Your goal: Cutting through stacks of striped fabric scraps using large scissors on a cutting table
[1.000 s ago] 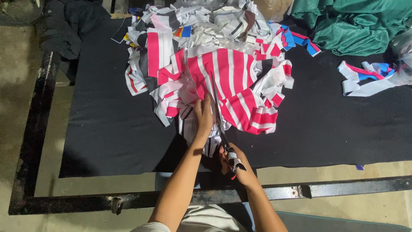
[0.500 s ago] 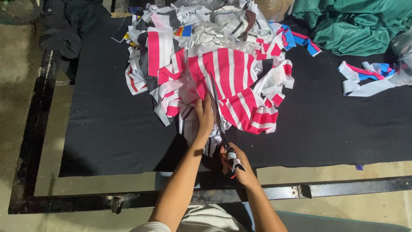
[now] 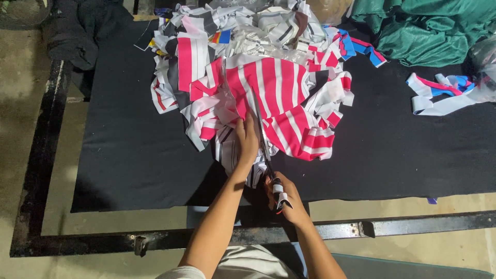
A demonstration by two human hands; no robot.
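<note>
Scissors: blades point away, long axis near-far | right hand: gripping handles | left hand: flat, pressing striped cloth | table

A black cloth mat covers most of the work table, whose dark metal frame runs along the near edge and up the left side. A heap of dark grey clothing lies at the mat's far left corner. A crumpled green fabric bundle sits at the far right. Just below it, loose white, blue and pink fabric strips lie on the mat, well apart from the central pile. Beyond the frame shows the pale concrete floor.
</note>
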